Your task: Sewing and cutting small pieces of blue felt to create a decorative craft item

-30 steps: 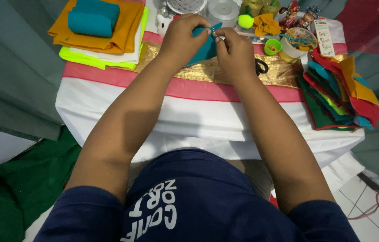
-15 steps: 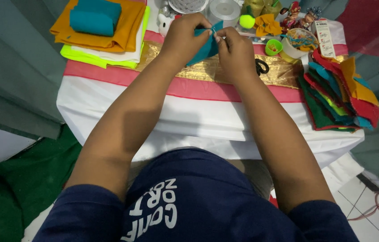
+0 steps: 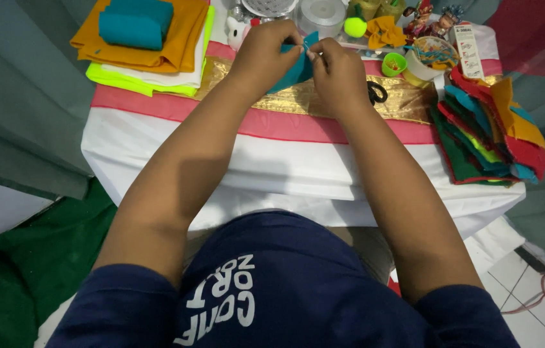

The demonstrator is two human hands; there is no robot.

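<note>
Head view: teal felt piece [image 3: 292,67] held up over the gold strip [image 3: 408,103] at the table's far middle, between both hands; soft matte felt, flat, upper corner pointed, lower part hidden by the left hand. Left hand [image 3: 265,55] fingers curled, thumb and forefinger pinching the felt's top edge. Right hand [image 3: 340,74] fingers bunched, tips pinched at the same top edge, just touching the left fingertips; whatever small item sits in that pinch is too small to tell. Both forearms run up the middle and cover much of the table [image 3: 156,161], which wears a white cloth with a pink band. Black scissors [image 3: 377,93] lie just beside the right hand, partly hidden by it. Left far corner: folded fabric stack [image 3: 150,51], orange over white over neon yellow, teal fold on top. Right edge: fanned felt scraps [image 3: 491,135], red, green, teal, orange, ragged edges. Far side near the hands: clear tape roll [image 3: 321,14], yellow pompom [image 3: 353,27], orange felt flower [image 3: 385,31], small green cup [image 3: 393,64], round tub [image 3: 432,55] with coloured bits, small figurines [image 3: 430,18]. Green cloth [image 3: 21,277] on the floor at left. Grey-green curtains on both sides. Navy shirt at bottom.
</note>
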